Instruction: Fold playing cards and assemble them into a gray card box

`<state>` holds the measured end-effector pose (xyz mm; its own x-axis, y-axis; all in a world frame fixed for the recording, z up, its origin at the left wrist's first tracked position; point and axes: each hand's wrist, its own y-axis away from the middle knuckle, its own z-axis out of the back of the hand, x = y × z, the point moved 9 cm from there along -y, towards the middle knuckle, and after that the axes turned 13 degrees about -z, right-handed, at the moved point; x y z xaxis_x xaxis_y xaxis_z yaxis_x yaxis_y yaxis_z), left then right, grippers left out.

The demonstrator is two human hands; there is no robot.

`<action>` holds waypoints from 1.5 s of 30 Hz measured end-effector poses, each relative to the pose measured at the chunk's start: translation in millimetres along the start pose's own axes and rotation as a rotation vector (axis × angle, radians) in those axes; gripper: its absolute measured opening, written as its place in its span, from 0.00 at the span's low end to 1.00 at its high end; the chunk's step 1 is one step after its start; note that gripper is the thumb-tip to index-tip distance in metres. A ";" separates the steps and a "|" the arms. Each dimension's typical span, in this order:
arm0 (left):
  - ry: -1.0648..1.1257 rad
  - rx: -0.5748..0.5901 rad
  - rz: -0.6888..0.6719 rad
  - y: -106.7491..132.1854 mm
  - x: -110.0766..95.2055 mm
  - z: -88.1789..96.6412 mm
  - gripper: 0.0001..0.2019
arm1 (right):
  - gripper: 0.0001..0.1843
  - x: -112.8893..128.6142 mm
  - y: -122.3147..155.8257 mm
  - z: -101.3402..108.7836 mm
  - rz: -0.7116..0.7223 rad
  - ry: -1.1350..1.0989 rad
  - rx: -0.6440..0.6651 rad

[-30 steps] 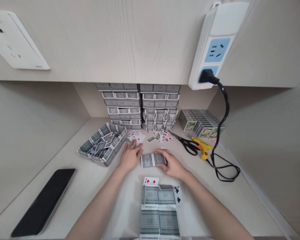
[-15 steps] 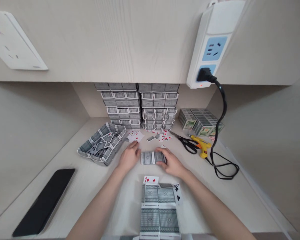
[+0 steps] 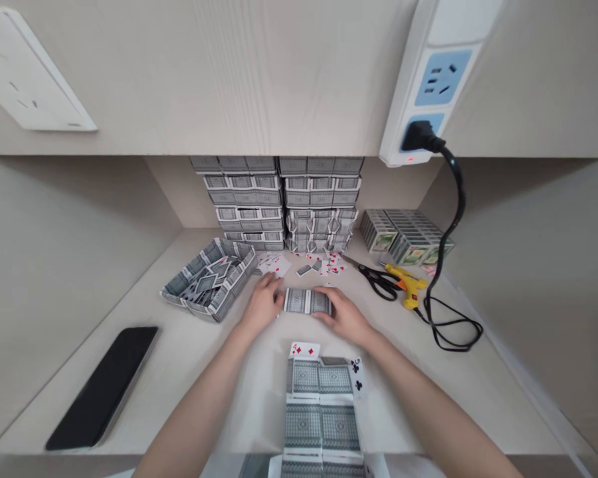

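While both hands meet at desk centre, the grey-backed card block (image 3: pixel 306 301) lies flat between them. The left hand (image 3: pixel 262 307), at the block's 9 o'clock, has its fingers pressed together, tips touching that end. The right hand (image 3: pixel 345 317), at 4 o'clock, curls its fingers over the right end, gripping it. Scissors (image 3: pixel 376 279) lie at 2 o'clock, a card tray (image 3: pixel 177 287) at 10 o'clock.

My left hand (image 3: pixel 262 307) and right hand (image 3: pixel 343 315) rest on a smooth printed-paper card pack (image 3: pixel 306 301) on the matt, pale wood-grain desk (image 3: pixel 189 358), near a glossy black phone (image 3: pixel 102 388).
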<state>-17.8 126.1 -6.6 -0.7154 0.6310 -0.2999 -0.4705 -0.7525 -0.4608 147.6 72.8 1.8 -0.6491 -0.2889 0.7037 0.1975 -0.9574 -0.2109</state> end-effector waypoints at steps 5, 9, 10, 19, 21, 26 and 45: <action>0.061 0.023 -0.050 -1.6 -8.7 -1.5 0.16 | 0.26 -4.1 -2.2 3.7 -0.026 -0.006 -0.055; 0.015 0.056 -0.057 -1.5 -14.3 0.3 0.15 | 0.25 -5.8 -1.8 5.8 -0.038 -0.009 -0.067; -0.005 0.066 -0.047 -1.2 -14.1 0.5 0.15 | 0.25 -6.4 -1.7 6.6 -0.042 -0.008 -0.073; -0.021 0.066 0.008 -0.3 -3.7 -2.7 0.18 | 0.25 -9.5 -1.6 7.3 -0.047 0.003 -0.086; -0.030 0.063 -0.014 -1.2 -6.9 0.1 0.17 | 0.25 -9.1 -1.6 7.6 -0.049 0.001 -0.086; -0.110 0.075 0.000 -2.1 -14.6 10.7 0.12 | 0.25 -10.6 -1.4 7.6 -0.068 -0.013 -0.075; -0.232 0.026 0.156 -1.0 -2.3 27.8 0.16 | 0.27 -25.0 -3.9 24.6 -0.084 -0.155 -0.174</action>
<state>-30.1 120.2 17.7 -0.8781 0.4492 -0.1648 -0.3564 -0.8438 -0.4011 181.1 83.8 1.7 -0.5352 -0.2177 0.8162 0.0094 -0.9677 -0.2519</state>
